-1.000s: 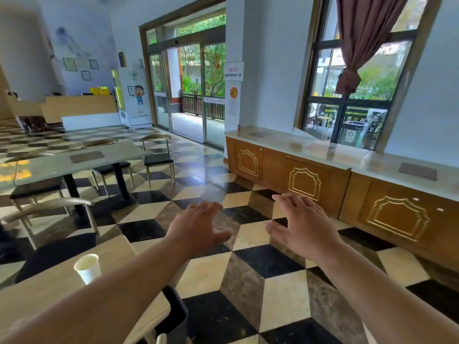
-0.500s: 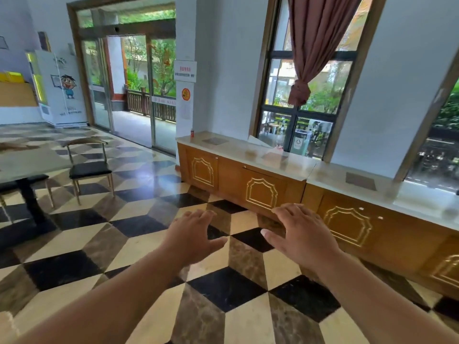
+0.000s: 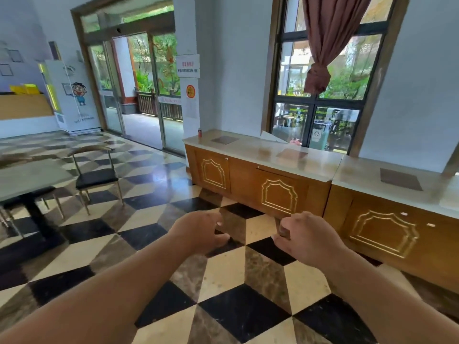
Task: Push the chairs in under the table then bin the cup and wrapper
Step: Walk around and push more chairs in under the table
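My left hand [image 3: 198, 232] and my right hand [image 3: 305, 237] are held out in front of me over the checkered floor, side by side, fingers curled inward and holding nothing. A chair [image 3: 95, 178] with a black seat and curved wooden back stands at the left, beside a grey table [image 3: 29, 177] on a black post. The cup and the wrapper are out of view.
A long wooden cabinet [image 3: 278, 192] with a pale counter runs along the wall ahead and to the right, under a window with a tied red curtain [image 3: 325, 45]. Glass doors [image 3: 146, 93] open at the back left. A small red can [image 3: 199, 132] stands on the counter's corner.
My view has swung right: the near table with the white cup has left the frame and the cabinet now fills the right. Both hands have curled their fingers from spread to loosely closed.
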Available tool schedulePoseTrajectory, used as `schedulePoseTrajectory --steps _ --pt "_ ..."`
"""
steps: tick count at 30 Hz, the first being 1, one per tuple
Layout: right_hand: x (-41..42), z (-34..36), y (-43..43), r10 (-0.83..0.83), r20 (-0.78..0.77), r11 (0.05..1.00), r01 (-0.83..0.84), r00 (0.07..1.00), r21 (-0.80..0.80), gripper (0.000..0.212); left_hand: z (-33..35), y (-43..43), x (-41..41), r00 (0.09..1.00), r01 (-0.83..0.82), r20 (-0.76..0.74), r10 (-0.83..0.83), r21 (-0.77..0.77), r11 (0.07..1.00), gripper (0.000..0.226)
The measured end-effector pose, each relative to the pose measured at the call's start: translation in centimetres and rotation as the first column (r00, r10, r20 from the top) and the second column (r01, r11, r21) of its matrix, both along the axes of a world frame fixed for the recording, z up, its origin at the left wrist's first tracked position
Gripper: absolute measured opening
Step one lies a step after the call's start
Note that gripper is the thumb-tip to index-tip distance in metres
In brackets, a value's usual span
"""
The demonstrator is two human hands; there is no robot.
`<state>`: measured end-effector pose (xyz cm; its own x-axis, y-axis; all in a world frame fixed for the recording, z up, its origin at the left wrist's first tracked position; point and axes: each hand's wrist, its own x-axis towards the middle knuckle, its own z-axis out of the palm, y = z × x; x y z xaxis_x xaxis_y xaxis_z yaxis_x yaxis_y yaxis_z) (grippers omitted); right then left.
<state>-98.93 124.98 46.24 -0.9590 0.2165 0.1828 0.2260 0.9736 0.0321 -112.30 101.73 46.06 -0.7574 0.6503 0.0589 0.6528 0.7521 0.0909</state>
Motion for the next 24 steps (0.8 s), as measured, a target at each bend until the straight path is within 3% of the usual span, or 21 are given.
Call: schedulePoseTrajectory --steps 10,16,24 --pt "-23.2 -0.4 6.9 0.308 -0.018 0.945 -0.308 0.951 -0.108 0.050 0.5 1.8 -14.4 0.936 -0.350 -0.039 0.349 -0.024 0.936 0.049" --pt "-33.8 -1.5 1.1 0.530 0.023 0.845 -0.525 0.848 -0.107 0.054 -1.1 -3.1 -20.1 0.827 -0.561 0.057 0.559 0.014 0.828 0.037" --pt "-47.3 -1.5 -7.7 0.657 0.013 0.752 -0.653 0.754 -0.090 0.059 -2.6 -11.8 -30.4 0.738 -0.674 0.077 0.670 0.117 0.729 0.045"
